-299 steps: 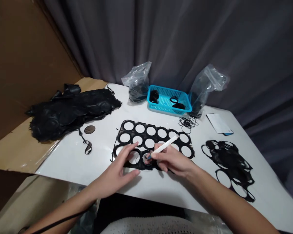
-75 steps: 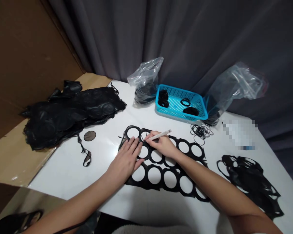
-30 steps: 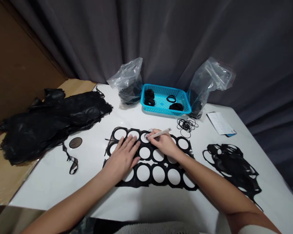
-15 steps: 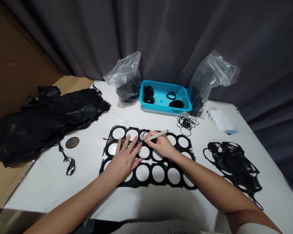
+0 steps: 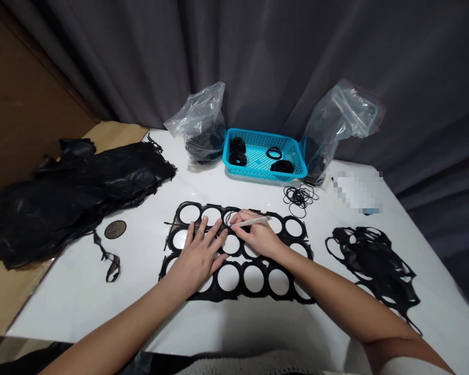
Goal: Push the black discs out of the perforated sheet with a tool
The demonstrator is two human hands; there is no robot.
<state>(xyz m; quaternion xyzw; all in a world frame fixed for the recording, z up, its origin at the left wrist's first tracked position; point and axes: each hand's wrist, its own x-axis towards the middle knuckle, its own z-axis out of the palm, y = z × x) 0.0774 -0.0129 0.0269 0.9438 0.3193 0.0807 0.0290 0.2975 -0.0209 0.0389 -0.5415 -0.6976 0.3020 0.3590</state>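
Observation:
A black rubber sheet (image 5: 258, 260) punched with rows of round holes lies flat on the white table (image 5: 101, 302). My left hand (image 5: 200, 255) rests on its left part, fingers spread and pressing it down. My right hand (image 5: 258, 235) is closed round a thin white pen-like tool (image 5: 252, 222), held nearly level, its tip at a thin black ring (image 5: 230, 217) in the sheet's top row.
A blue basket (image 5: 266, 169) with black rings stands at the back between two clear plastic bags (image 5: 201, 130) (image 5: 342, 122). Loose thin rings (image 5: 299, 198) lie in front of it. A heap of black sheets (image 5: 74, 192) covers the left, spent webbing (image 5: 375, 268) the right, a dark disc (image 5: 115, 229) nearby.
Ten seconds ago the tool worked a hole in the near row; now it is at the top row. In the last half second the tool tilted flatter; my left hand stayed put.

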